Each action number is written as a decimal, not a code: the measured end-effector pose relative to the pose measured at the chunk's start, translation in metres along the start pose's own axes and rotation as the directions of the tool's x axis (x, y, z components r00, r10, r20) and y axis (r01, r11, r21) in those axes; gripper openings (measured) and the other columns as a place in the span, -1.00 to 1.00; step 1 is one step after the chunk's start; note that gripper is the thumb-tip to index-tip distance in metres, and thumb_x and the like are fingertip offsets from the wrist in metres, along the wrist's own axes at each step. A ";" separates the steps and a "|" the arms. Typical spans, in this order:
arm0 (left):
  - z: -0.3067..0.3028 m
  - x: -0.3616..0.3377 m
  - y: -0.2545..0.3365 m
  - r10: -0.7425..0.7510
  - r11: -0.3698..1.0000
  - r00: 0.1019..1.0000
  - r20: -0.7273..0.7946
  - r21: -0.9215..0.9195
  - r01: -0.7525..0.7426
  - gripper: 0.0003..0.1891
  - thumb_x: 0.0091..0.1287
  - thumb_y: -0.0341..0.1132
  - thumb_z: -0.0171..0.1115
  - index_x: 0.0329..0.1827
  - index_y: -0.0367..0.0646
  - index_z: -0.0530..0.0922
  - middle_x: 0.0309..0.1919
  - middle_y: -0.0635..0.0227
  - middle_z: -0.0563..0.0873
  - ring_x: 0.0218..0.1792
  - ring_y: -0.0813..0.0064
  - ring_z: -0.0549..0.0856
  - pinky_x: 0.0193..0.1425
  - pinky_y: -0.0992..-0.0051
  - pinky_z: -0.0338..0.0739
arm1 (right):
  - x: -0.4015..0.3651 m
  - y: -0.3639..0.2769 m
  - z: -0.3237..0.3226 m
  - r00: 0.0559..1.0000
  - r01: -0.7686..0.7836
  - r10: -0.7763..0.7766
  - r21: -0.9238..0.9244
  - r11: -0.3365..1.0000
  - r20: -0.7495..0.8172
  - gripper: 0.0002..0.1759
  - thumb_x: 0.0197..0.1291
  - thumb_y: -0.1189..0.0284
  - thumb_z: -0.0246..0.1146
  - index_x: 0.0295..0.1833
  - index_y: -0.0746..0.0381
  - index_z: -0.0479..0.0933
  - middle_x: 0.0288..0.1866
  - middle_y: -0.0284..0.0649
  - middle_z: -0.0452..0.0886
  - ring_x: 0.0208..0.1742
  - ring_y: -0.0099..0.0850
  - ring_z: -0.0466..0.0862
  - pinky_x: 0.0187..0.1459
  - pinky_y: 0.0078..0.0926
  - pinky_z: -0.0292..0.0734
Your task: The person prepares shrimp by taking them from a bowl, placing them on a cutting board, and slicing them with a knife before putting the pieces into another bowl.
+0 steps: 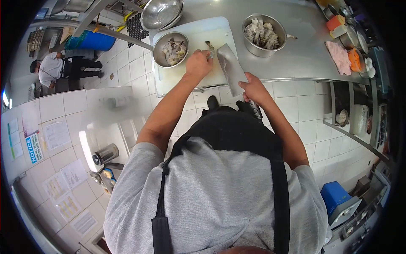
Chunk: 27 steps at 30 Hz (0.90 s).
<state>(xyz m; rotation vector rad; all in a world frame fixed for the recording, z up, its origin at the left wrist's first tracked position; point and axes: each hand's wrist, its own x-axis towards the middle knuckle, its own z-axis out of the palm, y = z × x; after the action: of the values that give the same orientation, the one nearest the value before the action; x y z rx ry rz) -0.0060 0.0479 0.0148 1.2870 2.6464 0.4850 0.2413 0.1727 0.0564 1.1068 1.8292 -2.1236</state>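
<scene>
My left hand [199,63] is closed on a raw shrimp [210,47] over the white cutting board [169,82]; the shrimp's tail end sticks out past my fingers. My right hand [255,89] grips a cleaver [230,70] around its handle. Its broad blade points away from me, with the tip close beside the shrimp. Left of my left hand, a steel bowl [157,52] on the board holds several raw shrimp [174,51]. Beyond the board to the right, a steel pot [257,52] contains a pile of greyish raw pieces [264,34], probably shrimp.
Stacked steel bowls [160,15] stand behind the board on the steel counter [292,59]. At the counter's right are a pink cloth [338,57] and an orange item [355,60]. Another person [50,70] stands far left, near a blue barrel [95,41]. A metal rail [127,37] runs at left.
</scene>
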 end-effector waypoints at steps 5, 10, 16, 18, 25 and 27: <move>0.003 0.004 -0.006 -0.024 0.999 0.999 0.027 0.041 0.022 -0.63 0.37 -0.12 0.36 0.16 -0.02 0.84 -0.12 0.04 0.88 -0.05 -0.03 0.87 0.15 0.08 0.76 | 0.009 0.001 -0.007 0.995 -0.048 0.043 0.052 0.997 0.093 -0.38 0.52 0.45 0.25 0.59 0.43 0.32 -0.31 -0.18 0.59 -0.57 -0.45 0.53 -0.57 -0.35 0.48; -0.008 0.000 0.007 -0.123 0.992 0.989 0.087 0.039 0.120 -0.59 0.38 -0.13 0.35 0.25 0.01 0.83 -0.10 0.05 0.91 -0.01 0.03 0.89 0.22 0.14 0.76 | 0.016 0.005 -0.011 0.989 -0.065 0.061 0.025 0.998 0.133 -0.22 0.52 0.45 0.25 0.73 0.46 0.15 -0.23 -0.13 0.59 -0.52 -0.43 0.56 -0.55 -0.33 0.51; -0.009 0.002 0.007 -0.150 0.989 0.985 0.087 0.003 0.151 -0.57 0.38 -0.07 0.38 0.26 0.02 0.84 -0.08 0.04 0.91 0.00 0.01 0.89 0.24 0.14 0.76 | 0.028 0.014 -0.016 0.984 -0.056 0.052 0.021 0.998 0.171 -0.22 0.53 0.44 0.24 0.73 0.46 0.14 -0.21 -0.12 0.59 -0.51 -0.43 0.57 -0.55 -0.33 0.52; -0.011 0.003 0.006 -0.143 0.990 0.982 0.120 0.017 0.142 -0.55 0.38 -0.06 0.41 0.28 0.03 0.83 -0.09 0.02 0.91 -0.01 0.01 0.90 0.22 0.15 0.76 | 0.031 0.010 -0.016 0.979 -0.041 0.038 0.014 0.999 0.201 -0.24 0.53 0.43 0.25 0.72 0.42 0.17 -0.24 -0.18 0.58 -0.56 -0.49 0.52 -0.55 -0.38 0.50; -0.001 0.002 0.001 -0.212 0.975 0.974 0.085 -0.051 0.217 -0.54 0.36 -0.06 0.46 0.27 0.01 0.84 -0.14 0.00 0.91 -0.08 0.04 0.91 0.16 0.15 0.77 | 0.035 -0.003 -0.011 0.984 -0.069 0.071 -0.018 0.997 0.163 -0.13 0.53 0.41 0.25 0.79 0.43 0.03 -0.28 -0.18 0.57 -0.54 -0.48 0.54 -0.57 -0.37 0.50; 0.004 0.000 -0.002 -0.240 0.965 0.968 0.072 -0.095 0.246 -0.56 0.34 -0.08 0.49 0.20 -0.09 0.82 -0.23 0.03 0.90 -0.15 0.05 0.90 0.11 0.17 0.77 | 0.029 0.001 -0.017 0.973 -0.053 0.057 -0.024 0.998 0.225 -0.10 0.52 0.41 0.26 0.78 0.48 -0.01 -0.28 -0.17 0.57 -0.54 -0.47 0.55 -0.59 -0.37 0.49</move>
<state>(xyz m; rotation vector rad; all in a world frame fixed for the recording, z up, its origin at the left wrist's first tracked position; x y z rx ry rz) -0.0061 0.0476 0.0100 0.9159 2.6425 0.5278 0.2285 0.1978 0.0385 0.8604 1.6921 -2.0992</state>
